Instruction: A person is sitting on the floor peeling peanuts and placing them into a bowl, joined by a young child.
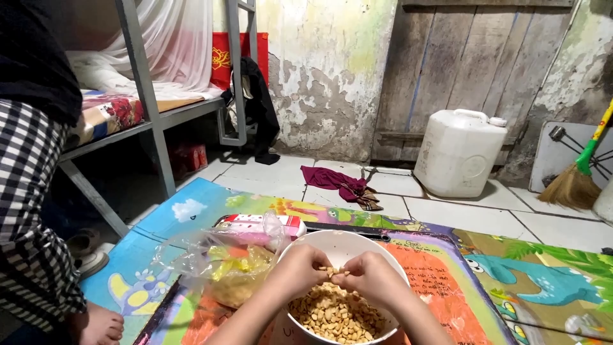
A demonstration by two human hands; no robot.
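Observation:
A white bowl point(332, 241) stands on a colourful play mat point(543, 281) and holds many pale peeled peanuts point(333, 316). Both my hands hover over the bowl, fingertips pinched together on a single peanut point(332, 273). My left hand point(300, 269) comes in from the lower left, my right hand point(373, 276) from the lower right. Just left of the bowl lies a crumpled clear plastic bag point(223, 265) with yellowish contents.
A person in a checked garment point(29, 223) sits at the left, bare foot point(102, 326) on the mat. Behind are a metal bunk bed point(147, 96), a white jerry can point(461, 152), a maroon cloth point(338, 180), a broom point(578, 179) and a pink-and-white packet point(265, 223).

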